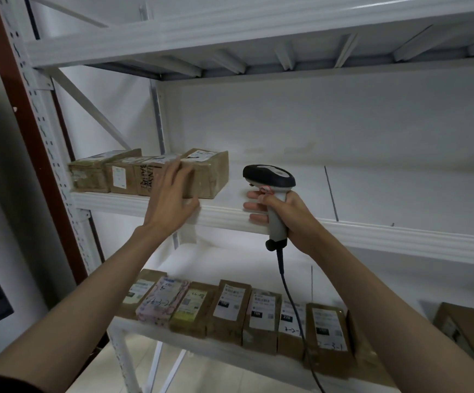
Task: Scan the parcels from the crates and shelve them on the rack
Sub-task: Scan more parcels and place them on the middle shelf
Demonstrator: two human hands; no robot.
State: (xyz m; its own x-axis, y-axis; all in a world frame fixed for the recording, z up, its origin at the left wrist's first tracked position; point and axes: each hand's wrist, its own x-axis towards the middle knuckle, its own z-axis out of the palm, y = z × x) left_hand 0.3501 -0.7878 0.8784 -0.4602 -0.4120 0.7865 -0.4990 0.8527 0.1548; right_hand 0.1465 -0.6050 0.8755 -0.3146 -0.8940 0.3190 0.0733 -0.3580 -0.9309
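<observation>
A brown cardboard parcel (210, 171) with a white label stands at the right end of a short row of parcels (117, 174) on the middle shelf (372, 236) of the white rack. My left hand (170, 197) lies flat against that parcel's front face, fingers straight. My right hand (284, 214) grips the handle of a grey and black barcode scanner (270, 177) just right of the parcel, in front of the shelf edge. Its dark cable (295, 313) hangs down past the lower shelf.
The lower shelf (134, 327) holds a row of several labelled parcels (230, 310), with another brown box (468, 333) at the far right. The rack's perforated upright (46, 131) stands at the left. Right of the scanner the middle shelf is bare white board.
</observation>
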